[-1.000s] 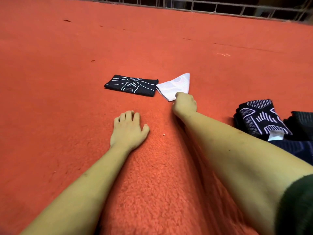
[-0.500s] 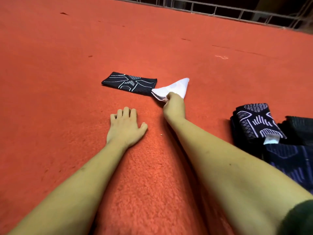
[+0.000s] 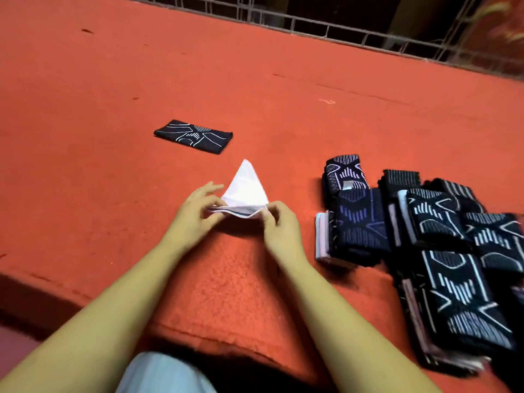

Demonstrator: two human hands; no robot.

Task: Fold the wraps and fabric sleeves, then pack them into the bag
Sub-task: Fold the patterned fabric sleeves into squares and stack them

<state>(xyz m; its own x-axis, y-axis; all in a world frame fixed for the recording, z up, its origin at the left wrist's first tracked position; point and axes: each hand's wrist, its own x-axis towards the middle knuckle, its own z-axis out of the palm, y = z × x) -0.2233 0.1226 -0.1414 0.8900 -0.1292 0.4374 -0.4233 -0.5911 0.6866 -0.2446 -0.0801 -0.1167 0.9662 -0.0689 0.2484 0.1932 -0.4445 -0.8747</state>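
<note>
A small white bag [image 3: 246,188] lies on the orange carpet [image 3: 113,194] right in front of me, its pointed end facing away. My left hand [image 3: 195,217] pinches the left side of its near edge and my right hand [image 3: 279,226] pinches the right side, holding the mouth slightly apart. One folded black sleeve with white line patterns [image 3: 194,136] lies flat on the carpet further back to the left, apart from both hands.
A heap of several folded black patterned sleeves [image 3: 425,242] lies at the right, close to my right forearm. A metal railing [image 3: 340,26] borders the carpet's far edge. My knee in pale fabric [image 3: 161,373] shows at the bottom.
My right hand dragged the white bag away from the black sleeve toward me. My left hand lifted off the carpet and took hold of the bag's other side. The view swung right.
</note>
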